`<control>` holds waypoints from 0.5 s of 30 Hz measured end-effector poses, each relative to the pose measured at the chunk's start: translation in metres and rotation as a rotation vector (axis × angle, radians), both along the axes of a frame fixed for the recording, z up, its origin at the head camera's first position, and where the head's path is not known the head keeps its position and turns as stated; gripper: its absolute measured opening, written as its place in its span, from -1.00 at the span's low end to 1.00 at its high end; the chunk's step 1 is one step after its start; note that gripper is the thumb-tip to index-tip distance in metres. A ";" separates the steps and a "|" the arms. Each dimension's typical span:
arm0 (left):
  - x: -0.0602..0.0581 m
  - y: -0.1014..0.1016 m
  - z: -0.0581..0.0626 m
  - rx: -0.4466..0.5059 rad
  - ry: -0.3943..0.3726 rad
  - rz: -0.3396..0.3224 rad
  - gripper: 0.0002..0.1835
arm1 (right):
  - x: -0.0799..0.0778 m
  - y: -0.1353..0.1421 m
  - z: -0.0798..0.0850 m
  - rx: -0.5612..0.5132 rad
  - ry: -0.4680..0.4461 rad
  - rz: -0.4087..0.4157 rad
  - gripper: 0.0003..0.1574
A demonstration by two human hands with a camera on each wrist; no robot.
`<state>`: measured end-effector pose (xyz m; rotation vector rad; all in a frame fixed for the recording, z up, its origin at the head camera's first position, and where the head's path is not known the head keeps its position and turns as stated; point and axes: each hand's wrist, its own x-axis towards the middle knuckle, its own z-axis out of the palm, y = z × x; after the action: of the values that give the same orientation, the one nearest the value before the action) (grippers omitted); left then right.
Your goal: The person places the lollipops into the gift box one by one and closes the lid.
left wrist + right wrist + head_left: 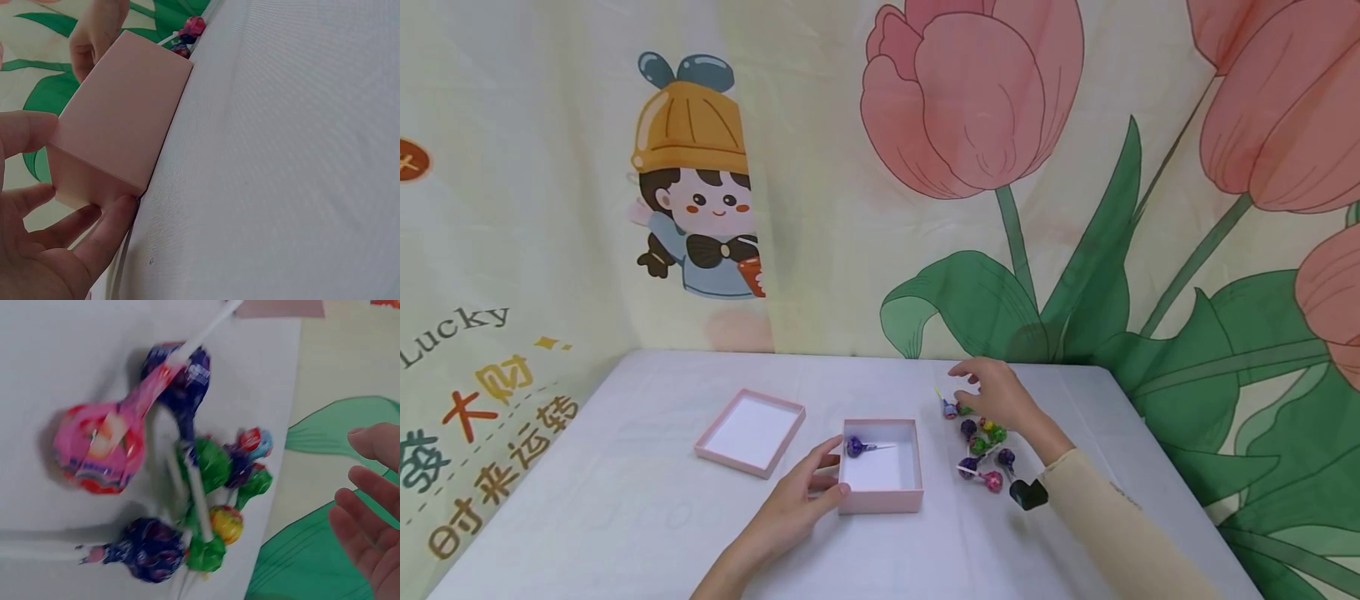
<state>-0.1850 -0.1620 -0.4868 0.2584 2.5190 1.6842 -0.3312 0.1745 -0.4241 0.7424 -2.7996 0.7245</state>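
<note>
My left hand holds the left side of an open pink box, thumb at the front and fingers along the side. Inside the box lies one purple-wrapped lollipop, its white stick pointing right. Over the far end of a loose group of lollipops hovers my right hand, fingers spread and slightly bent, with nothing between them. The right wrist view shows a pink lollipop nearest, a dark purple one, a green one and a yellow one among several others.
A pink-edged box lid lies inside up, left of the box. White cloth covers the table. Behind its far edge hangs a curtain printed with tulips and a cartoon child. A black device sits at the right wrist.
</note>
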 end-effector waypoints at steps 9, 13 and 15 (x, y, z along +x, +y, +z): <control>0.000 0.000 -0.001 -0.003 -0.008 0.002 -0.22 | -0.014 0.013 -0.020 0.029 -0.128 -0.035 -0.56; -0.001 0.000 -0.002 0.000 -0.017 0.003 -0.22 | -0.017 0.015 -0.027 0.027 -0.168 -0.058 -0.58; -0.001 0.000 -0.001 -0.003 -0.017 0.002 -0.23 | -0.018 0.016 -0.030 0.019 -0.184 -0.076 -0.59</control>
<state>-0.1860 -0.1622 -0.4880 0.2400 2.5101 1.6758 -0.3490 0.1902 -0.4545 0.5963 -2.9848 0.7914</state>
